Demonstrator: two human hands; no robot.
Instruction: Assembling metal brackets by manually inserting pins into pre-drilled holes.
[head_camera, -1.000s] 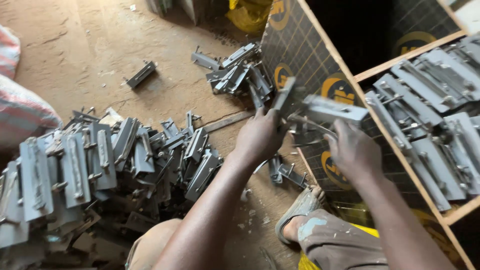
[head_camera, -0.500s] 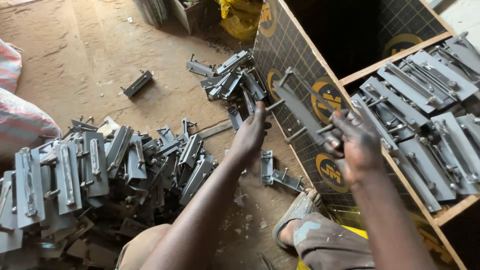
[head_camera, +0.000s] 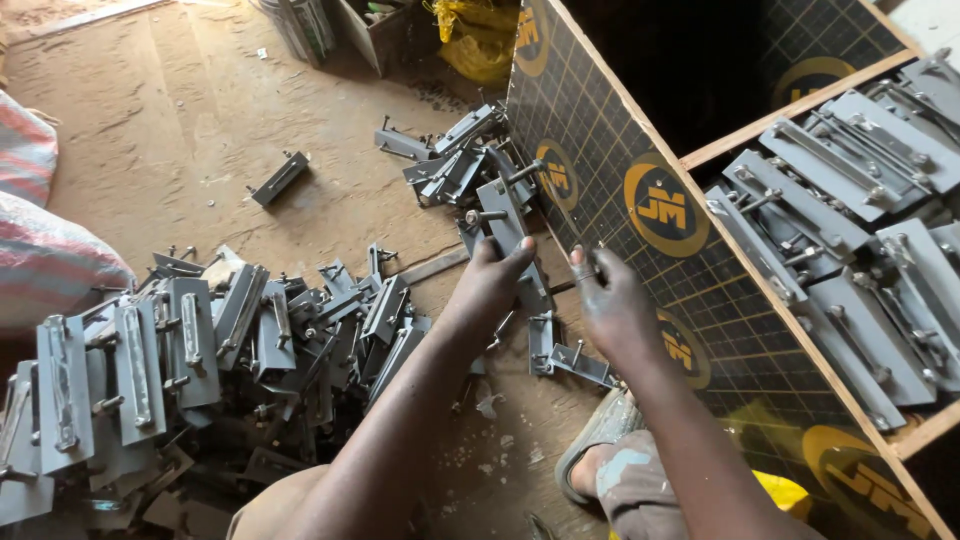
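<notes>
Left hand (head_camera: 492, 283) on bracket (head_camera: 508, 212) (grey)

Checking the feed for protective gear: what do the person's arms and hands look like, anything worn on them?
Both arms are bare to past the elbow, with no sleeves in view. The left hand and right hand wear no gloves, rings or watch. The fingers look smudged with grey dust.

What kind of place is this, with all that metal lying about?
Probably a small metal workshop. Heaps of grey welded metal brackets lie on a bare dirt floor, more are stacked in a plywood crate, and the person's left hand holds one bracket beside it.
</notes>
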